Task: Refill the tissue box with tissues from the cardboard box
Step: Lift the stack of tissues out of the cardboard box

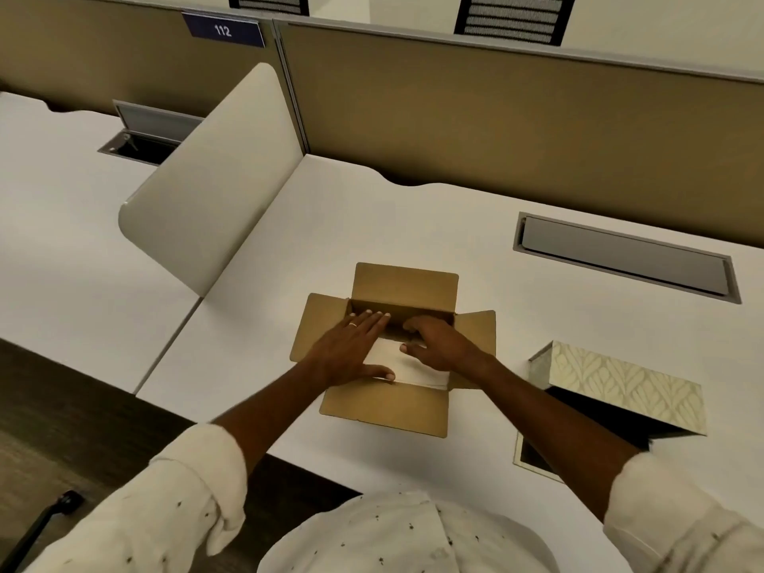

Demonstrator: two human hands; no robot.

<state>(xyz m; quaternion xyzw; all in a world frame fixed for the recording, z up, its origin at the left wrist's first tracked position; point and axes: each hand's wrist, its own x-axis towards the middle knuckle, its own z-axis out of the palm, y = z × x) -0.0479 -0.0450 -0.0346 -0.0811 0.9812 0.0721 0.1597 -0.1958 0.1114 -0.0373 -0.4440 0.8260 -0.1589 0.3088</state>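
A brown cardboard box [384,407] lies on the white desk with its four flaps spread outward. White tissues [417,368] show inside it. My left hand [351,349] lies flat on the tissues with fingers spread, a ring on one finger. My right hand [438,341] reaches into the box from the right, fingers curled over the far part of the tissue stack. The patterned cream tissue box [620,382] lies on its side to the right of the cardboard box, its open dark inside facing me.
A white curved divider [206,188] stands at the left between two desks. A grey cable hatch [624,256] sits in the desk behind the boxes. Tan partition panels [496,117] close off the back. The desk's front edge is near my body.
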